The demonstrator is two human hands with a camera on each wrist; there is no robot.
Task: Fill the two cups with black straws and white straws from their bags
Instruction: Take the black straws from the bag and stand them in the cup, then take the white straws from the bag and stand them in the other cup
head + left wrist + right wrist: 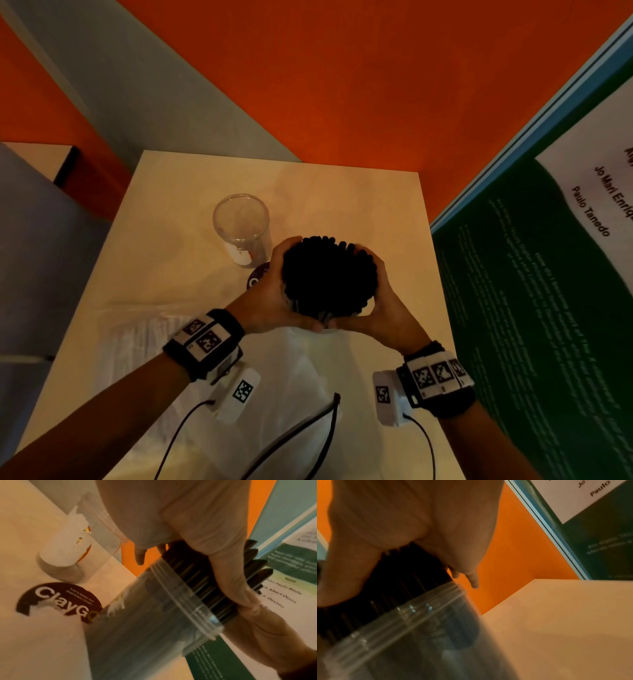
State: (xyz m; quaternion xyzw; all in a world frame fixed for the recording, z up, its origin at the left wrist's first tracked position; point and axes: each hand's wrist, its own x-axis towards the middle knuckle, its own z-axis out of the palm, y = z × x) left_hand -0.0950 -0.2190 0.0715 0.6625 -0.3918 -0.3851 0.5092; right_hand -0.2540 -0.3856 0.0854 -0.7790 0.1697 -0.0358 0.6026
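A thick bundle of black straws (329, 274) stands upright in a clear plastic cup (154, 615) on the table's middle. My left hand (274, 294) and right hand (380, 301) wrap around the bundle from both sides, just above the cup's rim. The straws (202, 582) stick out past the ribbed rim, and the same cup (412, 639) shows dark with straws (402, 577) in the right wrist view. A second clear cup (241, 228) stands with no straws at the far left. A bag of white straws (137, 342) lies at the left, near my left forearm.
A limp clear plastic bag (291, 394) lies flat in front of me under my wrists. A dark round sticker (58, 599) is on the table (359, 205) beside the cups. A green poster board (531, 308) stands along the right edge. Orange floor lies beyond.
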